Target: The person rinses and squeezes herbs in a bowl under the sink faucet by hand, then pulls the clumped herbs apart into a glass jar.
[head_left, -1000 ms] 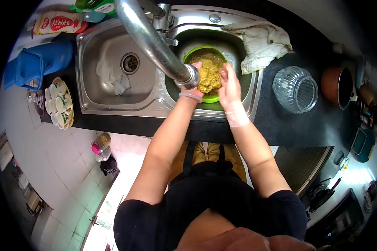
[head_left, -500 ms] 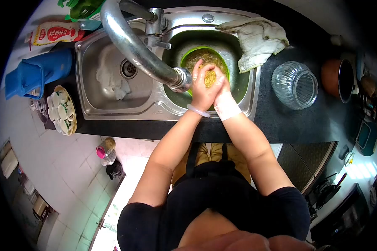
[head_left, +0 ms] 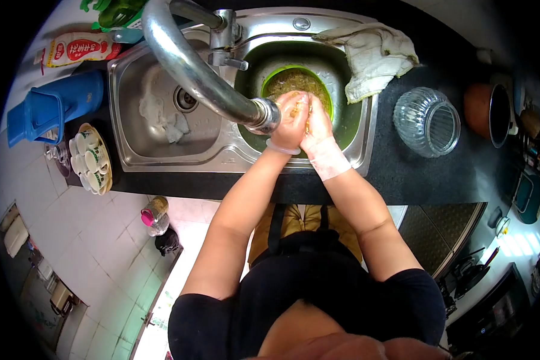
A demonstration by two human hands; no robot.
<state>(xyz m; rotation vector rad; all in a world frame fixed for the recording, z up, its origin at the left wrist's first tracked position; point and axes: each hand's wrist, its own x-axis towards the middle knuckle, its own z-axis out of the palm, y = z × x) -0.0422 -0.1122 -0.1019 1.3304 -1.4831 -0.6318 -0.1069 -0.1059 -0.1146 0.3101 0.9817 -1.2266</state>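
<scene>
One faucet [head_left: 189, 72] beside the left hand [head_left: 290, 122]

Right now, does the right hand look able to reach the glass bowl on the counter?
Probably yes, once the right hand parts from the left hand and the yellow food between them. Only the sink's edge and dark counter lie before the glass bowl; the white cloth lies aside.

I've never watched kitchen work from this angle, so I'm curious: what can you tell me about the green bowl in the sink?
The green bowl looks round, bright green and perhaps plastic, with a thin rim. It sits in the right-hand sink basin, holding murky brownish liquid. The left hand and right hand, pressed around a yellowish mass, hide its near side; whether they touch it, I can't tell.
</scene>
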